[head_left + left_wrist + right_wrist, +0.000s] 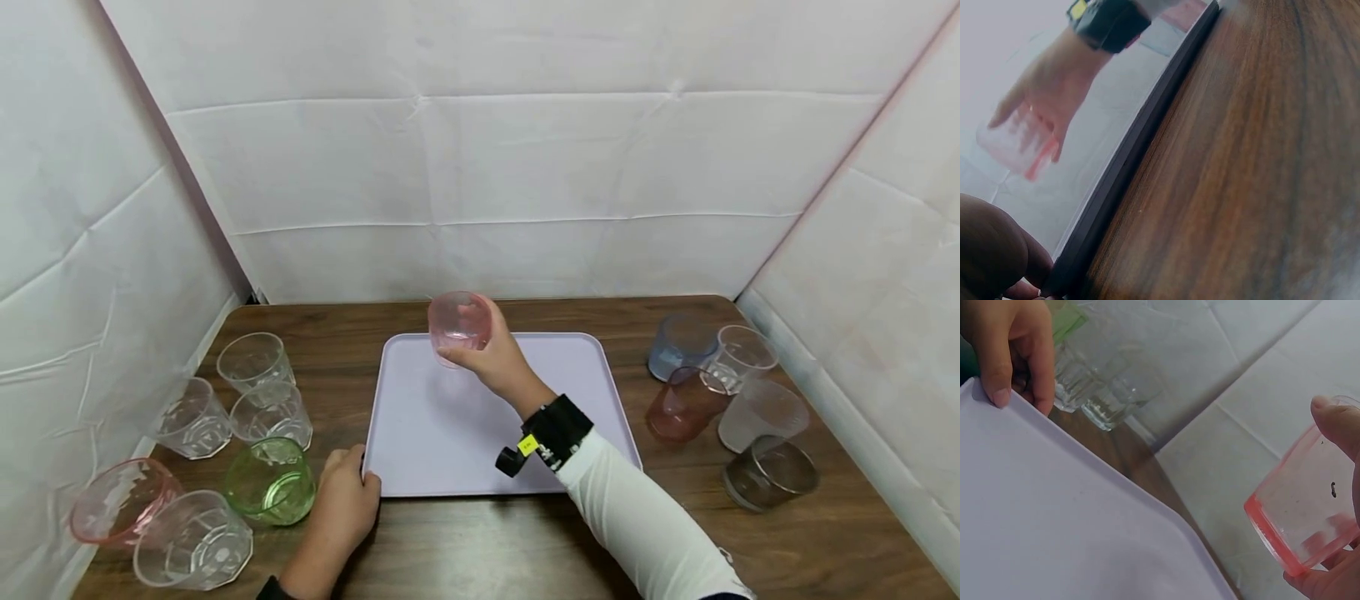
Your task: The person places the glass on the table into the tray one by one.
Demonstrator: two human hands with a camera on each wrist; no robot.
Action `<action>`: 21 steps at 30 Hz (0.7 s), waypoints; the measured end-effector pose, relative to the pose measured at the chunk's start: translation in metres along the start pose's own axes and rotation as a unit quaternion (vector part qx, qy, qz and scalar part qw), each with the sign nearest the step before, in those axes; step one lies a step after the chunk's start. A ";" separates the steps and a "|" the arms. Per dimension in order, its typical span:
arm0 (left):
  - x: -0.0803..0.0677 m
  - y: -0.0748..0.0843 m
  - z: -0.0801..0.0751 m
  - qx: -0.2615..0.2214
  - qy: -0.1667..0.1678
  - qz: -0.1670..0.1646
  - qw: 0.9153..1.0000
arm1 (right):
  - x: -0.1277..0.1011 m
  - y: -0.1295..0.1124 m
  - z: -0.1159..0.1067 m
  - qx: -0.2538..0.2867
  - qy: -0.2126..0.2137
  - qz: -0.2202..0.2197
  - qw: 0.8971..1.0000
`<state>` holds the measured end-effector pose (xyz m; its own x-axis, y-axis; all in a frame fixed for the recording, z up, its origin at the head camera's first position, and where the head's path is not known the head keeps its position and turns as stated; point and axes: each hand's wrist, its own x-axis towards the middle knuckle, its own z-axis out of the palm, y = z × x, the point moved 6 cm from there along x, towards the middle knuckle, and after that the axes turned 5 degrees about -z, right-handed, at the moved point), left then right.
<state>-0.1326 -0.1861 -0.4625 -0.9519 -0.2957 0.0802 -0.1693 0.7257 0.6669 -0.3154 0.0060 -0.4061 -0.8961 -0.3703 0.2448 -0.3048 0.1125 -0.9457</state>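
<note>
Pink cup [459,323]: gripped in curled fingers of right hand [491,358], tilted, held above far part of lilac tray [427,442]. Left hand [347,500]: fingers curled on tray's near-left corner, farther from cup.

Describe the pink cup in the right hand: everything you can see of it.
The pink cup is a small tumbler of clear, rose-tinted plastic or glass, with smooth walls and a thicker, deeper-pink base. It looks empty. The right hand grips it, fingers and thumb wrapped round its sides, and holds it tilted in the air above the far part of the lavender tray, apart from the tray's surface. Nothing but the hand touches it. The right wrist view shows a small dark speck on its wall.
</note>
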 end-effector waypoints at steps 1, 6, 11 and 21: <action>0.000 0.000 0.000 0.000 -0.002 -0.003 1.000 | 0.004 0.002 0.005 0.002 -0.002 -0.001 1.000; 0.000 -0.001 -0.001 -0.003 -0.005 -0.013 1.000 | 0.021 0.017 0.030 0.002 -0.015 0.002 1.000; 0.000 -0.001 -0.001 -0.001 0.000 -0.007 1.000 | 0.033 0.029 0.049 0.006 -0.020 0.008 1.000; 0.000 -0.001 -0.001 -0.003 0.012 -0.002 1.000 | 0.044 0.051 0.071 -0.019 -0.013 -0.002 1.000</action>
<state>-0.1326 -0.1872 -0.4625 -0.9447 -0.3139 0.0952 -0.1716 0.7203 0.6721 -0.3471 -0.0699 -0.4590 -0.8861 -0.3954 0.2417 -0.3205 0.1461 -0.9359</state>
